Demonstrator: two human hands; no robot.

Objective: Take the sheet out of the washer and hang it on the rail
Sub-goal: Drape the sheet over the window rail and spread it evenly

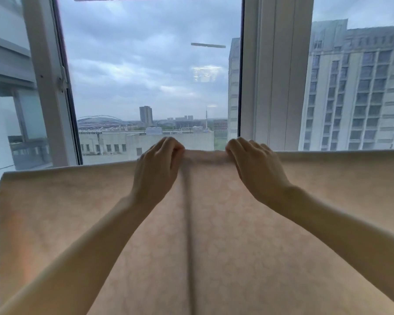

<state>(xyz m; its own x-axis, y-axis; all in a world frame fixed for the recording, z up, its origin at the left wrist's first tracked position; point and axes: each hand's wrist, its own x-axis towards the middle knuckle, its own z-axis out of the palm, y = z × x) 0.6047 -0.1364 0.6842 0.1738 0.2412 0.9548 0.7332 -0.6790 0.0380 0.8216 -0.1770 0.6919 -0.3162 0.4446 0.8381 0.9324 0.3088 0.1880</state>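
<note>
The pale sheet (77, 212) hangs spread wide across the lower half of the view. Its top fold runs level from 9 o'clock to 3 o'clock, presumably over the rail, which the cloth hides. A dark lengthwise crease (189, 223) drops from the fold's middle toward 6 o'clock.

Your left hand (159, 164) grips the fold just at 11 o'clock of that crease, and your right hand (253, 164) at 1 o'clock. Both sets of fingers (173, 146) are curled over the top edge and clamped on the cloth.

The fold bunches up slightly between your hands, so draw them apart along the edge toward 9 and 3 to flatten it. Pull evenly so neither side slides off.

Beyond, the window post (271, 76) stands at 1 o'clock and a tall building (355, 87) at 2 o'clock.
</note>
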